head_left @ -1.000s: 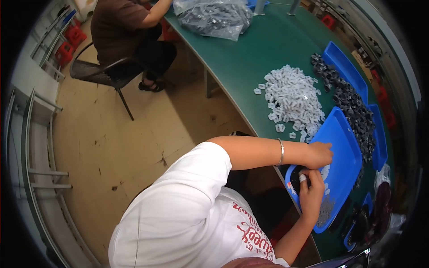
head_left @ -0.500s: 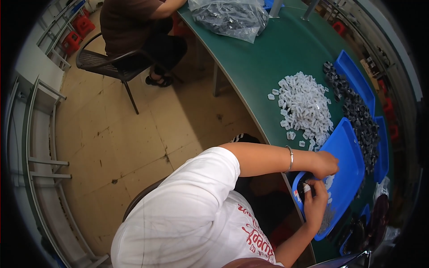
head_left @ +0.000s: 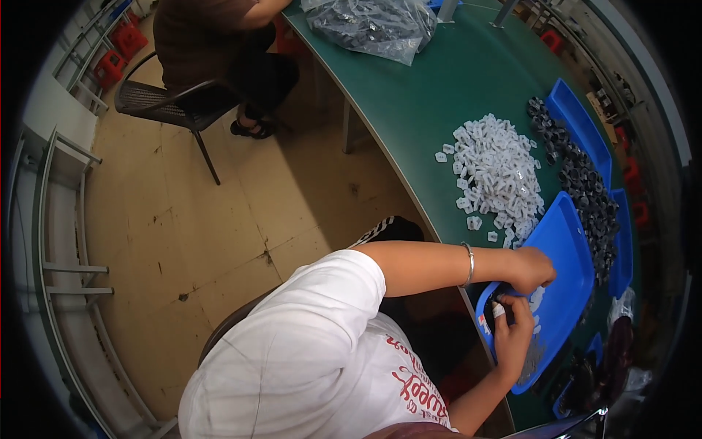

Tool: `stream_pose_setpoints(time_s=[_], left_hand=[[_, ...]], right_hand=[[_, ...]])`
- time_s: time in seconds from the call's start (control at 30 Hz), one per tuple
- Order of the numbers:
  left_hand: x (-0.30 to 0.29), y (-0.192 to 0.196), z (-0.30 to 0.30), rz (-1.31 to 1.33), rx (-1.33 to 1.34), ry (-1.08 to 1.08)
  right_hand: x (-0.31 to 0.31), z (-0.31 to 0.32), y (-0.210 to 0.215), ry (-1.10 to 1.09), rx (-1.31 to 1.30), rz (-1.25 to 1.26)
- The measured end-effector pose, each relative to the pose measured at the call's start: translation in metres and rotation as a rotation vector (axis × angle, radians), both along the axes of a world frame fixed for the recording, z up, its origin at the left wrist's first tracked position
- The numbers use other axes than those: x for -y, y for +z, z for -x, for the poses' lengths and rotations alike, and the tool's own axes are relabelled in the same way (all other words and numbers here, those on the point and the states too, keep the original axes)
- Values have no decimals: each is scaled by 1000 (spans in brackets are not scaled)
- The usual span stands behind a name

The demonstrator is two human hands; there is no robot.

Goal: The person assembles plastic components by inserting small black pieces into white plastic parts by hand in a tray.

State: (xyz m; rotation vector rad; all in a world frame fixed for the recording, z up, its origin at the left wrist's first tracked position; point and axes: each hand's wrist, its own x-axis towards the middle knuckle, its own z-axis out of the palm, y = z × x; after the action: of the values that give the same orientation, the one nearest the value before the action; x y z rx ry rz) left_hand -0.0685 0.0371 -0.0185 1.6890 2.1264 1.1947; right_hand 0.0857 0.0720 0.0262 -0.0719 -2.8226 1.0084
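Note:
Both my hands are together over the near end of a blue tray (head_left: 567, 256). My left hand (head_left: 532, 271), with a bangle on its wrist, is closed; its fingertips are turned away, so anything in them is hidden. Just below it my right hand (head_left: 514, 325) has its fingers bent together, with white tape (head_left: 499, 310) round one digit. What they pinch is too small to make out. Dark pieces (head_left: 488, 300) lie in the tray corner beside the right fingers. Several white plastic pieces (head_left: 537, 296) and a patch of small grey parts (head_left: 532, 360) lie in the tray by my hands.
A heap of white plastic pieces (head_left: 497, 172) covers the green table (head_left: 409, 110) beyond the tray. Black parts (head_left: 585, 197) lie along the right, beside more blue trays (head_left: 581, 124). Farther off are a plastic bag (head_left: 373, 29) of dark parts and a seated person (head_left: 212, 44).
The whole view has shifted slightly. Both hands stay close together over the tray, with only a slight change in finger position.

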Motion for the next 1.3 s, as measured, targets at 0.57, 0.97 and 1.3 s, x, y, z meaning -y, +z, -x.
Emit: stream_pose_setpoints(time_s=[0.57, 0.97, 1.3], left_hand=[[-1, -4, 0, -85, 76, -2], [-5, -11, 11, -209, 226, -61], [25, 17, -27, -254, 1035, -7]], right_hand=[[-13, -8, -13, -93, -20, 117], [-20, -16, -5, -149, -153, 478], [-40, -31, -2, -197, -277, 607]])
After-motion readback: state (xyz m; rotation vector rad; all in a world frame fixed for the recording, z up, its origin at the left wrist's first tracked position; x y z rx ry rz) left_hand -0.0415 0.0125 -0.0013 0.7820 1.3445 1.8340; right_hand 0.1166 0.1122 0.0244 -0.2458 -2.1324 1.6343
